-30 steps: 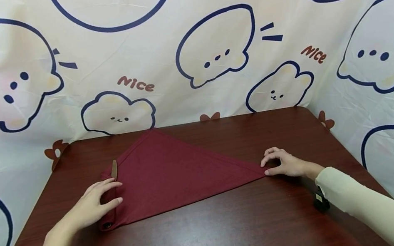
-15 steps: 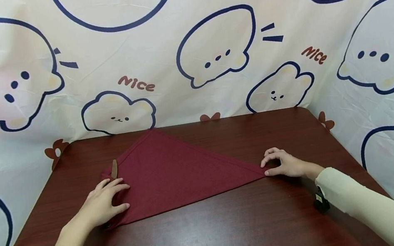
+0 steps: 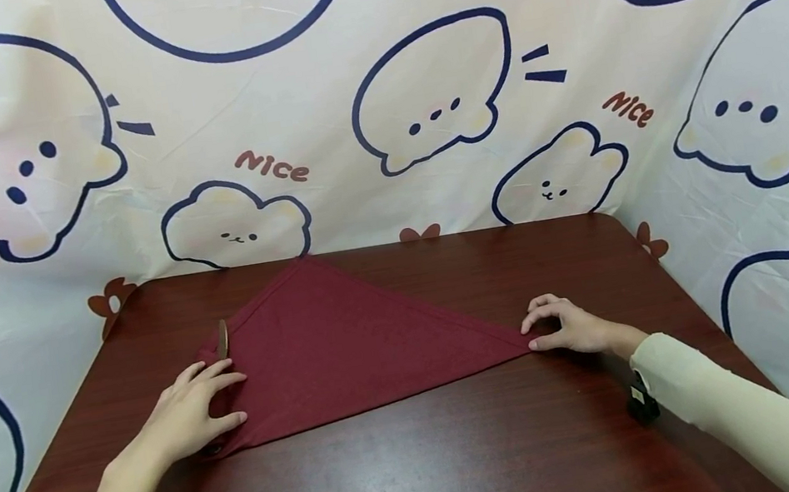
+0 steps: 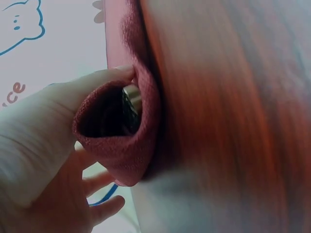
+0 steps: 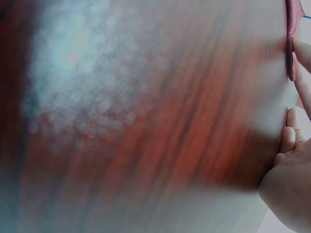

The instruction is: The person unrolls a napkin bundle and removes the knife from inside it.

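A dark red cloth (image 3: 364, 351) lies on the table in a triangle, its left edge rolled. A brown pointed end (image 3: 223, 339) sticks out of the roll's far end. My left hand (image 3: 179, 415) holds the roll, thumb on its near side and fingers spread beyond. In the left wrist view the roll's open end (image 4: 129, 162) shows a dark hollow with a shiny gold and dark green thing (image 4: 132, 99) inside, mostly hidden. My right hand (image 3: 574, 328) pinches the cloth's right corner between thumb and fingertips; in the right wrist view the cloth's thin edge (image 5: 291, 60) meets the fingers.
The brown wooden table (image 3: 457, 473) extends under the cloth and toward me. Behind it and at both sides hangs a white sheet (image 3: 350, 202) with cartoon drawings. The cloth's far point reaches the table's back edge.
My left hand moved right over the roll, then back left a little, and the roll with its brown end shifted slightly left. My right hand stayed at the corner.
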Tool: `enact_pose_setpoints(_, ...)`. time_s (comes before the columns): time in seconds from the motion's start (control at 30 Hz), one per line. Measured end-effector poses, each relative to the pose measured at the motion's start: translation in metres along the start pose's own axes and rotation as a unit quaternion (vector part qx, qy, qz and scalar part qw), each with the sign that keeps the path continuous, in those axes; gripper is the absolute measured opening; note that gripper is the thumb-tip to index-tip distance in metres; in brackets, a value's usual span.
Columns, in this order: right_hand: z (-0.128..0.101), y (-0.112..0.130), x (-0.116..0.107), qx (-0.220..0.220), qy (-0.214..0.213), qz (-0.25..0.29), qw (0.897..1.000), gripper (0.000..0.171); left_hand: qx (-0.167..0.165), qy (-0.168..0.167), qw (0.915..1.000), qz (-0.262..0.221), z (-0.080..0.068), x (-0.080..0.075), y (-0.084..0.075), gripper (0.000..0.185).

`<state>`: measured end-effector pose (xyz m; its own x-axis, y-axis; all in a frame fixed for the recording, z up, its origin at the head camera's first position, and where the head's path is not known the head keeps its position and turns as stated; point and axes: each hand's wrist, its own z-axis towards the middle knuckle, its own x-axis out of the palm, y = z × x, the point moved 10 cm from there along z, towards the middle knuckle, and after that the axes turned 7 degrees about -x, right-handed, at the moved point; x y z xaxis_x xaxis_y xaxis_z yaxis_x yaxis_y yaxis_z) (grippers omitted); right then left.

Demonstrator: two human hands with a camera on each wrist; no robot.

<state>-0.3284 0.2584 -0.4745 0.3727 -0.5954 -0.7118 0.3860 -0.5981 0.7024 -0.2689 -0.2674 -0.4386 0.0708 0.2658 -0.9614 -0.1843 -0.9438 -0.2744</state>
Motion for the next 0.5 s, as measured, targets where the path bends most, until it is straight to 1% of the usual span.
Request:
enact_pose_setpoints(0.13,0.0,0.0,0.0,0.006,-0.002,0.004,1.0,0.016,0.001,-0.004,1.0,-0.004,-0.003,-0.001,0.006,0.056)
enact_pose_setpoints(0.27,0.0,0.002,0.0,0.003,-0.004,0.001,1.0,0.016,0.003,-0.006,0.9999,-0.014,-0.005,-0.004,0.011,0.054)
enact_pose_setpoints(0.5,-0.001,0.002,-0.001,-0.002,-0.003,-0.002,1.0,0.015,-0.004,-0.002,0.9997,-0.022,-0.009,-0.008,0.018,0.054)
